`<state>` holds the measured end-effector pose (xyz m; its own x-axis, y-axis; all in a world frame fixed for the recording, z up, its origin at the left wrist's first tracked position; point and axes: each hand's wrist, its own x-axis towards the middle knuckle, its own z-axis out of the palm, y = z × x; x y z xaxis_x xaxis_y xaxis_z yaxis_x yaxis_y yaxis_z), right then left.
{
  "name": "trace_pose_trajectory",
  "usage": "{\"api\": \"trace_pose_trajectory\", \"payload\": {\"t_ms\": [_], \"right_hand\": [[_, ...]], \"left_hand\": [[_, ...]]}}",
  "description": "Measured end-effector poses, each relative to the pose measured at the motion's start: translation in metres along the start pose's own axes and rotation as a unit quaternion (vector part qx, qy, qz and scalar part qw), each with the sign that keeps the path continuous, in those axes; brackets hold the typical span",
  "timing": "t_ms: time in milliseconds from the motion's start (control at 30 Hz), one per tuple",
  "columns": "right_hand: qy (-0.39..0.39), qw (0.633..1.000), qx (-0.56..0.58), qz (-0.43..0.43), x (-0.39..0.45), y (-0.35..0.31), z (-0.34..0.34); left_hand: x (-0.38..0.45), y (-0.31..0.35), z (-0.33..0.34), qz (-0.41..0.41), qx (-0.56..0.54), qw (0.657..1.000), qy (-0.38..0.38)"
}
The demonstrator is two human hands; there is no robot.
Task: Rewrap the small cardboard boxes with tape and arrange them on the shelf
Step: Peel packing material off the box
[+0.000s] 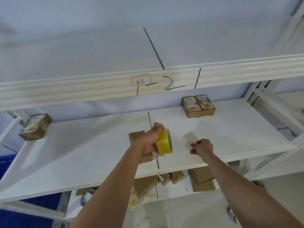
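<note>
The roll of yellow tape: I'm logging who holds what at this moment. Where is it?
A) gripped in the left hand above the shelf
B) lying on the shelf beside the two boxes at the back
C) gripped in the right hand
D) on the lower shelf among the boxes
A: the left hand grips the roll of yellow tape above the shelf, while the right hand pinches the pulled-out tape end.

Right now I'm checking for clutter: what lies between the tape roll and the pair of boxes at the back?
Only bare shelf in the head view.
</note>
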<state>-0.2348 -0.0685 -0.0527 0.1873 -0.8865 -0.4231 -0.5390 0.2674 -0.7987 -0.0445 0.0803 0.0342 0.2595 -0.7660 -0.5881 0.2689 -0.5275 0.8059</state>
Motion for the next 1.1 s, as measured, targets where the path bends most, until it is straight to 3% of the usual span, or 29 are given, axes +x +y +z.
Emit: {"api": "trace_pose_trajectory", "payload": {"t_ms": [233, 367, 500, 600, 667, 733, 833, 933, 1100], "right_hand": [[0.001, 0.999, -0.023, 0.031, 0.022, 0.013, -0.01], [0.008, 0.995, -0.098, 0.03, 0.026, 0.02, -0.005], [0.056, 0.985, -0.159, 0.028, 0.016, 0.009, -0.002], [0.08, 0.989, -0.121, -0.008, 0.001, -0.024, 0.011], [0.016, 0.995, -0.069, -0.067, -0.009, -0.057, 0.027], [-0.112, 0.987, -0.013, -0.114, -0.026, -0.09, 0.046], [-0.278, 0.948, -0.058, -0.144, -0.06, -0.129, 0.066], [-0.307, 0.923, -0.144, -0.18, -0.081, -0.146, 0.086], [-0.308, 0.927, -0.109, -0.183, -0.104, -0.156, 0.124]], "left_hand": [[0.02, -0.002, 0.017, 0.004, -0.008, 1.0, 0.018], [0.017, -0.006, 0.018, -0.002, 0.003, 1.0, 0.019], [0.009, -0.009, 0.009, 0.004, 0.003, 0.999, 0.035], [0.003, -0.011, -0.002, 0.011, 0.016, 0.999, 0.043], [-0.003, -0.01, -0.01, 0.006, 0.016, 0.999, 0.052], [-0.007, -0.01, -0.018, 0.004, 0.005, 0.999, 0.054], [-0.017, -0.012, -0.034, 0.014, 0.014, 0.998, 0.059], [-0.028, -0.016, -0.057, 0.025, 0.03, 0.998, 0.056], [-0.051, -0.026, -0.104, 0.03, 0.064, 0.994, 0.078]]}}
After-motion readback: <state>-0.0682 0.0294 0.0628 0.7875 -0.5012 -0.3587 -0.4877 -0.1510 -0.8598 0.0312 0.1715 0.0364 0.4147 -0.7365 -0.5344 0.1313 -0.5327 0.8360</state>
